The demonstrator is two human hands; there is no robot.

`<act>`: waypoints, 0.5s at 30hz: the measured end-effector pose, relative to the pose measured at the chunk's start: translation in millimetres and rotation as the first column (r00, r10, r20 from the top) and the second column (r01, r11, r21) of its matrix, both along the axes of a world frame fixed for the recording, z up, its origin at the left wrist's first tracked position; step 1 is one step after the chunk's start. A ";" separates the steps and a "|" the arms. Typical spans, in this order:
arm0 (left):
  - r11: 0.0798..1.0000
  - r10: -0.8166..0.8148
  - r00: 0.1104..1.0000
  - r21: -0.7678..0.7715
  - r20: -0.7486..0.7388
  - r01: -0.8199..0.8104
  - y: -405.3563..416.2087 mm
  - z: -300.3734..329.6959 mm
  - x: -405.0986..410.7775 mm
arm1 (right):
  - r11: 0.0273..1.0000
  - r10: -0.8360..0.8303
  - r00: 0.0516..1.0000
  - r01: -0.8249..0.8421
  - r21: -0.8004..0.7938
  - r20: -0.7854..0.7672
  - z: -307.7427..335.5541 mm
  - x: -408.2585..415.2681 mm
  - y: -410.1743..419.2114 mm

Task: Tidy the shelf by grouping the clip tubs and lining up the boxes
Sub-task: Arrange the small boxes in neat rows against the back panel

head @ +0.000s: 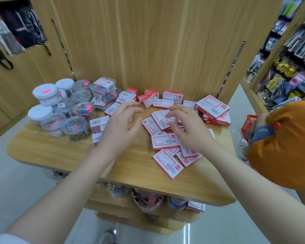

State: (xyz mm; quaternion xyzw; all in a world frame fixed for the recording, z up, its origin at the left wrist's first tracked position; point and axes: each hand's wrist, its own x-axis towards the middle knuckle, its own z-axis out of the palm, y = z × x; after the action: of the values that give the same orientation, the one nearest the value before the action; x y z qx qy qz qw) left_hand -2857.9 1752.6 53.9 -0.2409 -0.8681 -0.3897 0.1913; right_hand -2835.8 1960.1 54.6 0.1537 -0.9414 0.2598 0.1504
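Head view: wooden shelf [60, 152] seen from above. Nearest, red-and-white boxes [167, 162] lay scattered and overlapping on the right half. Left hand [121, 124] hovered mid-shelf, grip spread, fingers loosely curved, holding nothing. Right hand [185, 127] sat over the box pile, fingers spread and bent down onto a box; whether it pinched one, cannot tell. Farther left, clip tubs [60, 110] stood clustered together. At the far edge more boxes ran along the wooden back panel [148, 50]; a larger stack [213, 108] sat far right.

Clip tubs [63, 110] clustered left; red-white boxes [167, 138] scattered right on shelf [60, 152].
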 end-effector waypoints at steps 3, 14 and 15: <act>1.000 0.021 1.000 0.020 0.011 -0.021 -28.6 12.1 -28.8 | 1.000 -0.019 0.999 0.020 0.018 -0.040 14.2 -43.4 -29.0; 0.959 -0.164 0.984 -0.222 0.072 0.176 -80.3 20.0 -115.4 | 0.934 -0.290 0.945 0.246 0.261 0.150 11.5 -168.3 -99.1; 0.949 -0.185 0.980 -0.245 0.071 0.197 -82.2 19.8 -119.6 | 0.943 -0.294 0.941 0.257 0.213 0.167 12.0 -169.1 -99.2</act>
State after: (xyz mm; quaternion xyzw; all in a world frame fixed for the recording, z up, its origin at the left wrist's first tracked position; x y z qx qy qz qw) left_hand -2977.5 1670.4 73.6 -0.3369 -0.8871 -0.2992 0.1000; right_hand -3004.9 1860.9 66.5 0.0069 -0.9842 0.1599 0.0763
